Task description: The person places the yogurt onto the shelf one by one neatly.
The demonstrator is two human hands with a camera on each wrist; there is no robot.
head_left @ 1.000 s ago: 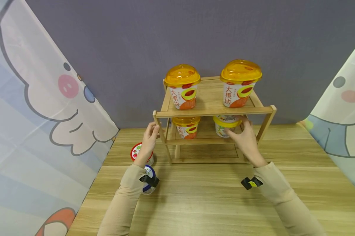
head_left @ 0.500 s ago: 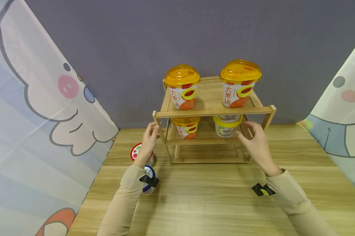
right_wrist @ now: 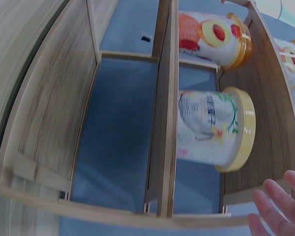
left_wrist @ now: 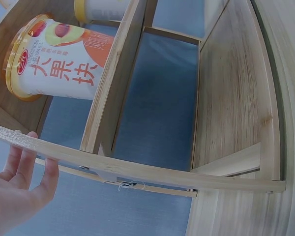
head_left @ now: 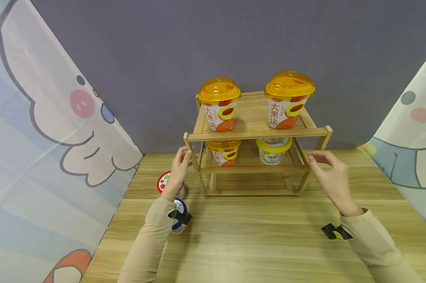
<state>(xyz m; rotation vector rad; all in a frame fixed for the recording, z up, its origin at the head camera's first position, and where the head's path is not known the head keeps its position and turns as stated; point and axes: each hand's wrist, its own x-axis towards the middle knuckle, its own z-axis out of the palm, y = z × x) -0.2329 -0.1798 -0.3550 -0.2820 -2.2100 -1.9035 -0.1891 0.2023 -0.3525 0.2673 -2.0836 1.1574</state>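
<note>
At the left front post of a wooden shelf rack (head_left: 251, 170), my left hand (head_left: 179, 167) holds the upright with curled fingers; several of its fingers (left_wrist: 49, 179) show against the post in the left wrist view. My right hand (head_left: 331, 177) is off the rack's right side, holding nothing, its fingers loosely bent. On the middle shelf stand a yellow-lidded yogurt tub (head_left: 271, 155), with another pale tub partly visible on top, and an orange-lidded yogurt cup (head_left: 224, 155) to its left. Two dome-lidded yogurt cups, a left one (head_left: 220, 108) and a right one (head_left: 287, 104), stand on the top shelf.
A red-lidded tub (head_left: 162, 182) and a blue-lidded tub (head_left: 179, 226) stand on the wooden table (head_left: 248, 239) left of the rack, partly hidden by my left arm. A grey wall panel (head_left: 163, 47) rises behind; printed cartoon curtains (head_left: 50, 157) hang at both sides.
My right hand has let go of the yellow-lidded tub and moved right, out of the rack. The tub stays on the middle shelf. My left hand has stayed at the post.
</note>
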